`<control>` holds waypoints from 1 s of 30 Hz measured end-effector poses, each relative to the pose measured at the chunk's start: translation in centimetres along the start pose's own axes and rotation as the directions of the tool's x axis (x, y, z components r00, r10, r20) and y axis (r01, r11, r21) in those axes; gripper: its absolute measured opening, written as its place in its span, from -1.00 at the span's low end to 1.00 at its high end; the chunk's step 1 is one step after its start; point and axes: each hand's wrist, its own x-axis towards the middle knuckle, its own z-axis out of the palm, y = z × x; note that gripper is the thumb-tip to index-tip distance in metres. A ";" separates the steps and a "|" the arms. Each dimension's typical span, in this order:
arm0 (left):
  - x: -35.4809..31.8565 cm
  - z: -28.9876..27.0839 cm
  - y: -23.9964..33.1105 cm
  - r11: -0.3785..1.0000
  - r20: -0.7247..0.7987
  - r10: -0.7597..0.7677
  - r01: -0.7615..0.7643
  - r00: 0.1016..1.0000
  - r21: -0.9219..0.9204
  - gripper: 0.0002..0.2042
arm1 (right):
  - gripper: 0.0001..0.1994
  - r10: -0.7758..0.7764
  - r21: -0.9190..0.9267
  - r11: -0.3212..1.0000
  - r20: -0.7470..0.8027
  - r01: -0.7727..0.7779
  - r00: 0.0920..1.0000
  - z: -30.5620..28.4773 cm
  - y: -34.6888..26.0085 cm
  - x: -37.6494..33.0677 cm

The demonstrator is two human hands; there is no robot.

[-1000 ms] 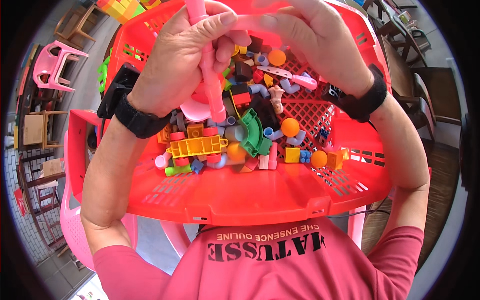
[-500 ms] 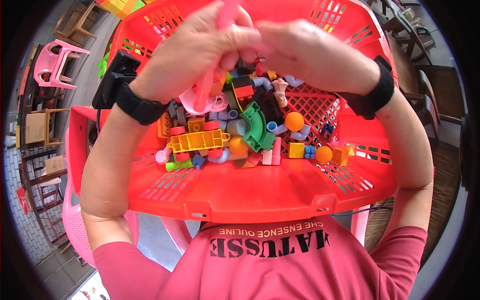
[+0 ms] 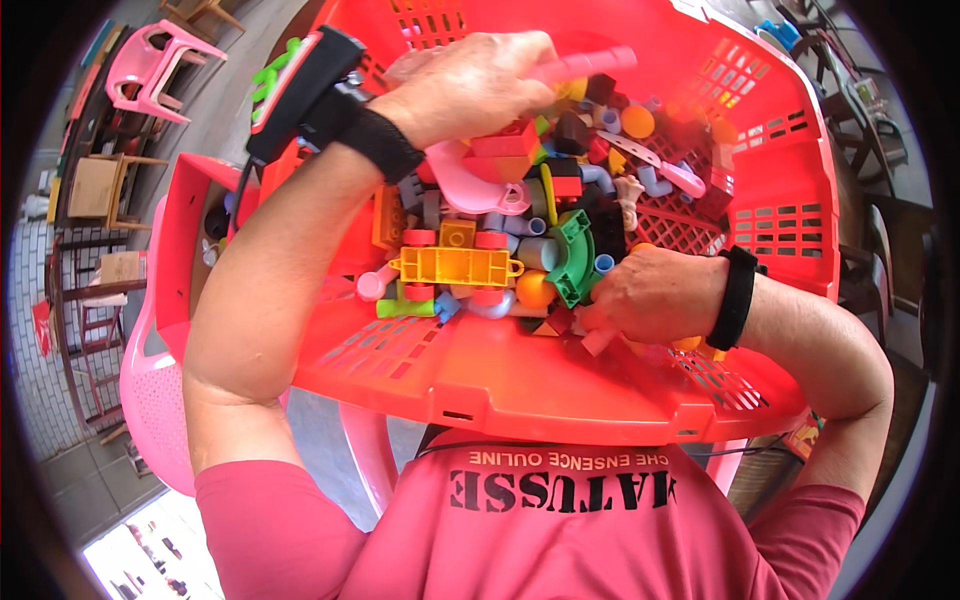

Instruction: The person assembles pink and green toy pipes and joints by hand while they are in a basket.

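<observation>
My left hand (image 3: 475, 85) is closed round a long pink plastic stick (image 3: 590, 65), held above the far left part of the toys. Below it lies a curved pink toy piece (image 3: 478, 190). My right hand (image 3: 660, 295) reaches down into the near right of the red basket (image 3: 560, 385), its fingers closed on a small pink block (image 3: 598, 338). Just left of those fingers is a green curved piece (image 3: 573, 258). A yellow toy car base (image 3: 455, 266) with red wheels lies further left, beside an orange ball (image 3: 535, 290).
Mixed blocks and blue pipe pieces (image 3: 598, 178) fill the basket's middle, with a pink-handled toy knife (image 3: 680, 180) and another orange ball (image 3: 637, 122) farther back. A pink chair (image 3: 150, 370) stands left of the basket. A black device (image 3: 310, 90) is strapped to my left wrist.
My hands have come apart. The left now holds the pink stick pointing right; the right has come down to the near toys and onto a pink block. The view has shifted.
</observation>
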 end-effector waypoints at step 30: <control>0.3 -2.0 2.5 0.328 0.049 -0.299 0.151 0.953 -0.932 -0.80 | -0.80 0.022 -0.155 0.986 -0.195 -0.053 0.981 -0.7 1.3 -0.8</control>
